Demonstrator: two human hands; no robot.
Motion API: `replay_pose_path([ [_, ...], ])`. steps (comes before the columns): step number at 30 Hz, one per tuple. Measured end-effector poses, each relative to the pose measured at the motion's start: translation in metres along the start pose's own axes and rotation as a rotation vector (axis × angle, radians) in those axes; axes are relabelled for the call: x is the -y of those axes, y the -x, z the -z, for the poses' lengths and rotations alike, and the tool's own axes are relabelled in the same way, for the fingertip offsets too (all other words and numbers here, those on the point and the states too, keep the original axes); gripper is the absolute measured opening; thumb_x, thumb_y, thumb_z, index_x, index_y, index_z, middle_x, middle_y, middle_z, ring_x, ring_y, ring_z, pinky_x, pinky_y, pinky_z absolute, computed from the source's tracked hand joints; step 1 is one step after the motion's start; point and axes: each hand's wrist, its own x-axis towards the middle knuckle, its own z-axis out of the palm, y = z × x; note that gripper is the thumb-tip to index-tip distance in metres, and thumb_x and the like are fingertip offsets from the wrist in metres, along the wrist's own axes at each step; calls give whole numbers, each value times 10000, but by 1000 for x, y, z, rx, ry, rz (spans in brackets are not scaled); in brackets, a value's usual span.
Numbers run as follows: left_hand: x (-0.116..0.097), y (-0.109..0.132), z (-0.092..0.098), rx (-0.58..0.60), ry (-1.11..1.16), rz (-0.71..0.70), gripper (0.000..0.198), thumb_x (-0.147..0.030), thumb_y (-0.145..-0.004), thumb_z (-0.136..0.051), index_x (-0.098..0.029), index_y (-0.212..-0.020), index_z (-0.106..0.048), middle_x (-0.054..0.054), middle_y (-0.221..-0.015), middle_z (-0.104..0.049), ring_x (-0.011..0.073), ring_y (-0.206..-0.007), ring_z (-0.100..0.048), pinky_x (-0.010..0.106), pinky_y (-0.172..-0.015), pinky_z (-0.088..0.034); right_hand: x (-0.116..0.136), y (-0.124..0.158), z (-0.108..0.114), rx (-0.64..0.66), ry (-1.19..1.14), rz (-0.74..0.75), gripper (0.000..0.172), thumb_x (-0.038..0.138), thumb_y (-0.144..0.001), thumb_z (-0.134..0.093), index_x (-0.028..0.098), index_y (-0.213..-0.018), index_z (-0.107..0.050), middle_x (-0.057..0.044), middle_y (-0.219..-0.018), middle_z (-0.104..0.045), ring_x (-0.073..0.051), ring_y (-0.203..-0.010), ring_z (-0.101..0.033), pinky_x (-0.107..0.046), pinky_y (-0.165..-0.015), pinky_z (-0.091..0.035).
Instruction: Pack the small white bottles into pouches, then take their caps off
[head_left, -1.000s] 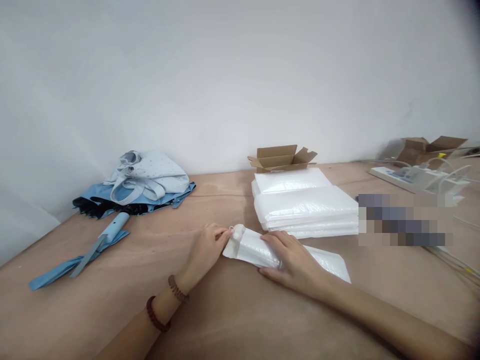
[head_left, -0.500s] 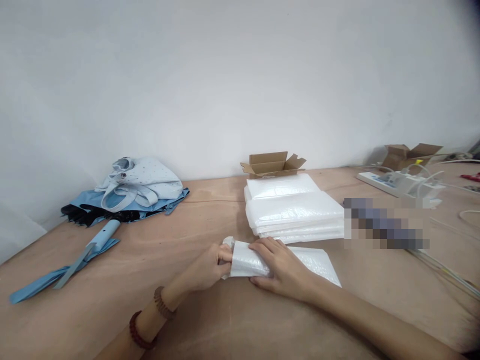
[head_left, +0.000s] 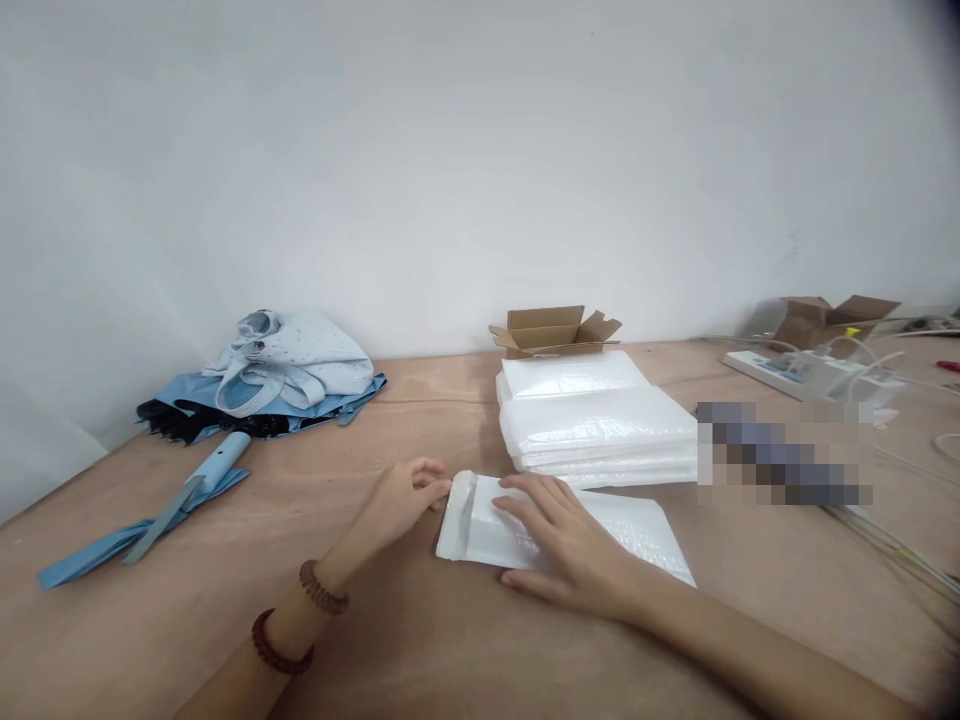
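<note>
At far left, a blue fabric bundle [head_left: 255, 385] and a light-blue tube [head_left: 221, 460] lie on the plywood table [head_left: 427, 390]. The left hand [head_left: 397, 505] rests, fingers released, just beside a white bubble mailer [head_left: 480, 530], which lies flat under the right hand [head_left: 570, 540], fingers spread, not clenched. Behind and rightward are stacked mailers [head_left: 592, 430], a cardboard box [head_left: 555, 332], and a power strip [head_left: 795, 375].

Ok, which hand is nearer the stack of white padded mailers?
Right hand: it rests on a loose mailer just in front of the stack. Left hand: further off, to the stack's left, by the mailer's end.
</note>
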Motion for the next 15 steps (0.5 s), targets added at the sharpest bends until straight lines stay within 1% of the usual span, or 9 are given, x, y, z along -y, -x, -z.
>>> replay_pose_path([
  [2,4,-1,-2,66,53,51,395,-388,-720,-622,-126,-1012,-581,31,-689,-672,150,-620,-613,202,-448,-402,4,0,0,54,7,53,525,447,-845,-561,172,-1276,-440,-133,-1297,-463,-267,-1194,-396,-444,-995,-324],
  [4,6,-2,-5,113,75,77,395,-399,-718,-628,-115,-991,-603,6,-596,-634,124,-534,-576,189,-415,-383,7,-1,0,107,11,78,493,465,-872,-518,175,-1267,-463,-117,-1252,-513,-249,-1163,-431,-424,-989,-332],
  [6,6,-1,-8,179,73,93,370,-416,-724,-624,-114,-938,-628,-16,-521,-592,99,-454,-528,180,-385,-361,9,-2,0,136,18,83,486,470,-884,-497,175,-1269,-473,-115,-1242,-530,-246,-1160,-441,-414,-981,-343],
  [9,3,2,-10,249,54,95,316,-430,-734,-605,-124,-808,-624,-22,-487,-576,81,-397,-493,168,-348,-329,8,-3,1,157,28,83,479,452,-902,-473,176,-1293,-463,-118,-1283,-517,-245,-1206,-421,-416,-997,-334],
  [12,0,6,-14,240,60,102,294,-431,-736,-596,-138,-719,-577,-26,-464,-572,67,-347,-453,166,-337,-322,8,-1,1,158,30,81,462,417,-912,-459,177,-1306,-457,-117,-1305,-515,-240,-1231,-416,-434,-1023,-314],
  [15,-3,9,-20,214,85,77,350,-479,-768,-549,-146,-658,-546,-11,-483,-579,74,-366,-475,176,-360,-357,8,1,1,155,25,83,457,390,-905,-470,181,-1311,-458,-111,-1314,-520,-241,-1251,-411,-455,-1039,-299],
])
